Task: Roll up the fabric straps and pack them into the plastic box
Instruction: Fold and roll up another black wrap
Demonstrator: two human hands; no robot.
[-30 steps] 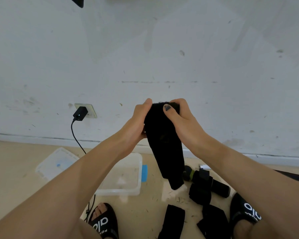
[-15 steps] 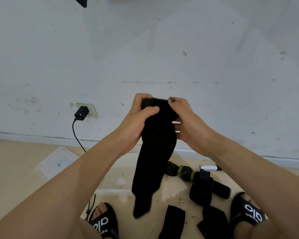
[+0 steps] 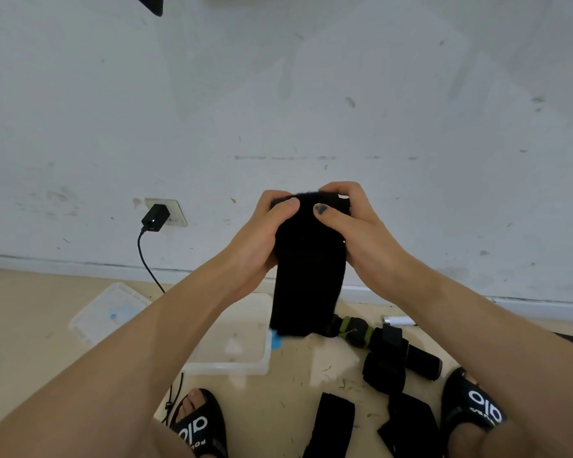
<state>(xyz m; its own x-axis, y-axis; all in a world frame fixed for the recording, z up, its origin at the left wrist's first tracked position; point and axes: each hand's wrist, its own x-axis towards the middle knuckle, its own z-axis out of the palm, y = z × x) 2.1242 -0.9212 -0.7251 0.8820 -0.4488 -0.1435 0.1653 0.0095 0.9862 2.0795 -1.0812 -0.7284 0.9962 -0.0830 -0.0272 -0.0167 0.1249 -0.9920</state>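
Black fabric strap (image 3: 306,276) held up in the air at chest height, centre of view, in front of the wall (image 3: 311,94). Long axis near vertical: top end bunched between the hands, free end hanging straight down toward 6 o'clock, its lower edge overlapping the far corner of the box in my sightline.

Left hand (image 3: 262,239) grasps the top at 9 o'clock of the strap, thumb laid across the near face, fingers curled behind. Right hand (image 3: 354,233) grasps it from 3 o'clock, thumb pressing the front. Both clenched round the upper end. I read this as the roll being started at the top; holding it high lets the tail hang flat and untwisted, so gravity feeds it in.

Plastic box (image 3: 232,348), clear, sits open on the floor (image 3: 20,342) at 7 o'clock below the strap, apparently nothing packed in it yet. Its lid (image 3: 108,312) lies further out at 8 o'clock.

More loose straps (image 3: 331,424) lie at 5 o'clock between the sandalled feet, a rolled bundle (image 3: 420,358) beyond them. Charger (image 3: 155,218) plugged into the wall at 10 o'clock, cable trailing down.
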